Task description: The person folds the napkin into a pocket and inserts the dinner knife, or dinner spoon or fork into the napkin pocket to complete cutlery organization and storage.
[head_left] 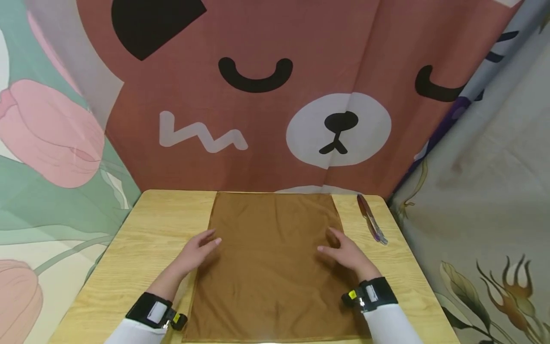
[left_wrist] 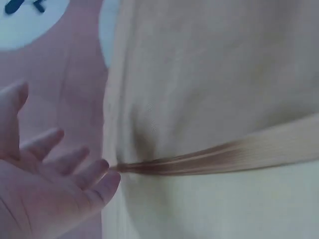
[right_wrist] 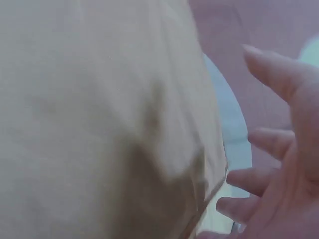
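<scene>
A brown cloth (head_left: pixel 275 267) is spread over the wooden table, a few soft wrinkles across it. My left hand (head_left: pixel 196 251) is at the cloth's left edge, thumb and fingers apart and nothing between them. In the left wrist view, the cloth's side edge (left_wrist: pixel 199 162) runs as a darker band up to the little finger; whether they touch I cannot tell. Over the right edge is my right hand (head_left: pixel 345 253), fingers loosely spread and holding nothing. The right wrist view has its shadow falling on the cloth (right_wrist: pixel 75 99), beside the fingers (right_wrist: pixel 254 180).
A slim, long reddish-brown object with a shiny, purplish near end (head_left: pixel 371 220) lies on the table (head_left: pixel 404 267) right of the cloth; its kind is unclear. A bear-print curtain (head_left: pixel 266 167) hangs behind the table, with flowered curtains (head_left: pixel 51 134) at both sides.
</scene>
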A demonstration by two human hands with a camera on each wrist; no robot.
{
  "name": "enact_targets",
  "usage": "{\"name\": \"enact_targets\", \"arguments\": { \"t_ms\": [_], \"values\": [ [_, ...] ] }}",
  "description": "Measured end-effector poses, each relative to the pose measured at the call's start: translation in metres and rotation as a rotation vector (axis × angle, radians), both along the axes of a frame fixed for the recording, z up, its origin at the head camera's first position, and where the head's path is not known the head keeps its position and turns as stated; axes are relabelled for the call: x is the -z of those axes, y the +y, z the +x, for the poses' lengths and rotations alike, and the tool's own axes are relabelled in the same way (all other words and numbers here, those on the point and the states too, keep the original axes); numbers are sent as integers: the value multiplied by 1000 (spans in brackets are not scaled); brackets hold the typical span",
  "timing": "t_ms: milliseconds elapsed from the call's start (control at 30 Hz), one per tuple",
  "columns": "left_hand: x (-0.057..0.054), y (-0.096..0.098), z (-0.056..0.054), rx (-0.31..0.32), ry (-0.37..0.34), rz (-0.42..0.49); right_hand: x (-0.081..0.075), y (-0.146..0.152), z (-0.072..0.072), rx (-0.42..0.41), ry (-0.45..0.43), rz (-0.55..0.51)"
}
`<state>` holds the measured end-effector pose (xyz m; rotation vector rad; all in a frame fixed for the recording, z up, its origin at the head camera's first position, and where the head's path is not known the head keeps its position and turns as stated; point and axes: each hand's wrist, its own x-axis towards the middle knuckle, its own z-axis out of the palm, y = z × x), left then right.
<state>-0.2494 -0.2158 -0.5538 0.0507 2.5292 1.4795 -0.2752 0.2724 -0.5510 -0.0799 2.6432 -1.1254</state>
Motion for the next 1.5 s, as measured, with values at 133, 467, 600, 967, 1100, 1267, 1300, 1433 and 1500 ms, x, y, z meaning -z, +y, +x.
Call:
{"name": "enact_targets", "arguments": {
  "t_ms": [133, 467, 600, 967, 1100, 1267, 1300, 1433, 1500],
  "values": [
    [-11, -20, -17, -127, -130, 145, -5, 16, -15, 192, -61, -173],
    [-21, -50, -65, -189, -405, 147, -5, 42, -55, 387, -282, -408],
    [-21, -49, -75, -211, -434, 182, -7, 42, -68, 367, -319, -399],
    [-21, -30, -105, -252, -438, 181, -19, 38, -99, 380, -389, -380],
    [-22, -24, -113, -262, -429, 184, -22, 36, -107, 388, -398, -417],
    [-26, -20, -117, -290, -446, 193, -20, 34, -115, 410, -414, -437],
    [-26, -19, -118, -293, -447, 199, -19, 34, -116, 406, -415, -440],
    [-26, -14, -121, -284, -427, 223, -20, 30, -120, 388, -412, -476],
    [-24, -12, -122, -261, -415, 231, -19, 27, -122, 383, -403, -501]
  ]
}}
